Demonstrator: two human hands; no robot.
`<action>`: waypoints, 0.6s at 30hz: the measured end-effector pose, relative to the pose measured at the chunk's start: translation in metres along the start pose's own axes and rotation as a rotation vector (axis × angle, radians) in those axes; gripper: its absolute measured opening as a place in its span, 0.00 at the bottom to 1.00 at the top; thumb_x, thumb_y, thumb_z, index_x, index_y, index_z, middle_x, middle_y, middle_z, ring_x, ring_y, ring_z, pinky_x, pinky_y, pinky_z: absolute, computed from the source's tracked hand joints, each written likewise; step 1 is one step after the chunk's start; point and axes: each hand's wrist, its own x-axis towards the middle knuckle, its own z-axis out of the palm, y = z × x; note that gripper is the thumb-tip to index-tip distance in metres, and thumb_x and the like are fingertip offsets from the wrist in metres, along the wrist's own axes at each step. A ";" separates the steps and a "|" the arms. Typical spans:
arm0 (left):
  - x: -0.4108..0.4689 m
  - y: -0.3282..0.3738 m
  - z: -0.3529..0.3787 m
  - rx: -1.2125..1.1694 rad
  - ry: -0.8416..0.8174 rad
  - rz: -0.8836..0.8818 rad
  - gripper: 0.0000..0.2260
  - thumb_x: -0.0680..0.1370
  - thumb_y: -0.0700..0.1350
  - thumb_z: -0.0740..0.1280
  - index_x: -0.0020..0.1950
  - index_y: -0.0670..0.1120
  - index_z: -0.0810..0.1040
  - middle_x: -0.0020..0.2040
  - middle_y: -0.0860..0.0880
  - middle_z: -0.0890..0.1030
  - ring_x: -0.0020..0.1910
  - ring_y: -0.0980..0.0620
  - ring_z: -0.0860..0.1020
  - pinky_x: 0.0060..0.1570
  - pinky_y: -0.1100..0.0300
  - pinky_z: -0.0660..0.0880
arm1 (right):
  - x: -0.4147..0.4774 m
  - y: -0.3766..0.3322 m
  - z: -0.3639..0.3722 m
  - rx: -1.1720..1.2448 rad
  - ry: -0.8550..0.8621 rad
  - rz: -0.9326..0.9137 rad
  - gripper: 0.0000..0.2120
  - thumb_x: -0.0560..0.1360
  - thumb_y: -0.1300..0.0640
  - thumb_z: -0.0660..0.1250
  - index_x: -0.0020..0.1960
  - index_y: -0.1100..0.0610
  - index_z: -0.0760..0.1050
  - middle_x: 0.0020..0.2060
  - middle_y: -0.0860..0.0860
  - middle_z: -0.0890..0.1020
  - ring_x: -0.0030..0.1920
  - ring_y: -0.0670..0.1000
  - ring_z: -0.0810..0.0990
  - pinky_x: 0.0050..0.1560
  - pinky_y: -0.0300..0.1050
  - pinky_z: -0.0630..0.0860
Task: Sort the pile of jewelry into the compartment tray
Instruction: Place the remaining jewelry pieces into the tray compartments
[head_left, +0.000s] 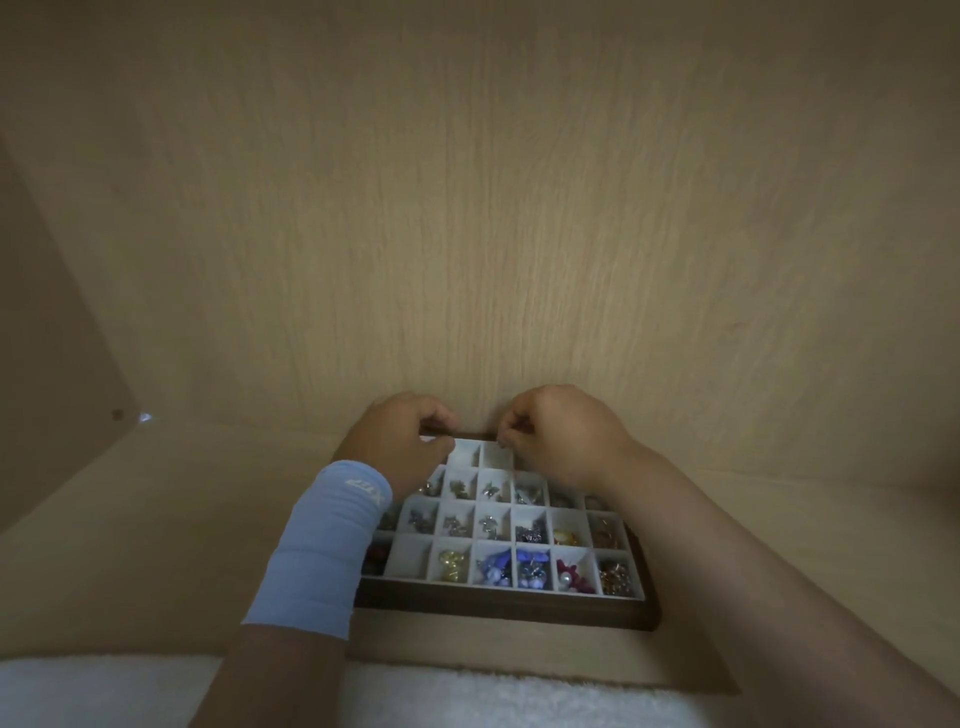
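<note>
From the head view, the compartment tray, dark-framed with white dividers, lies flat on a pale wooden shelf board, its far rim tight against the upright back panel. Bare board runs wide to the tray's left as far as a side panel, and to its right as well. A strip of board separates the tray's near rim from a white cloth. Jewelry fills most cells of the near and middle rows. Two far-row cells between the hands show only white floor. The left hand, a light blue wrist sleeve behind it, is curled over the tray's far-left rim. The right hand is curled over the far row, fingertips at a cell's edge. Whether either hand pinches anything cannot be told.
</note>
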 end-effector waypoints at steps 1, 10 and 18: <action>0.001 -0.002 0.001 0.022 -0.022 -0.013 0.07 0.75 0.44 0.70 0.50 0.56 0.80 0.51 0.57 0.79 0.51 0.57 0.76 0.56 0.61 0.72 | 0.005 -0.003 0.004 -0.068 -0.028 -0.024 0.08 0.78 0.52 0.65 0.46 0.49 0.83 0.42 0.45 0.83 0.43 0.48 0.80 0.45 0.48 0.79; 0.000 0.003 0.012 0.050 -0.050 0.026 0.06 0.76 0.45 0.68 0.51 0.54 0.82 0.51 0.56 0.80 0.51 0.57 0.76 0.54 0.61 0.73 | 0.015 -0.002 0.017 -0.272 -0.057 -0.080 0.09 0.78 0.49 0.65 0.50 0.49 0.83 0.43 0.46 0.84 0.44 0.49 0.80 0.47 0.50 0.80; -0.007 0.025 0.014 0.018 -0.164 0.024 0.09 0.75 0.44 0.66 0.41 0.58 0.82 0.42 0.59 0.80 0.42 0.59 0.78 0.47 0.62 0.76 | 0.013 0.001 0.006 -0.245 -0.063 -0.073 0.09 0.77 0.49 0.66 0.53 0.47 0.83 0.44 0.46 0.85 0.44 0.50 0.81 0.47 0.50 0.80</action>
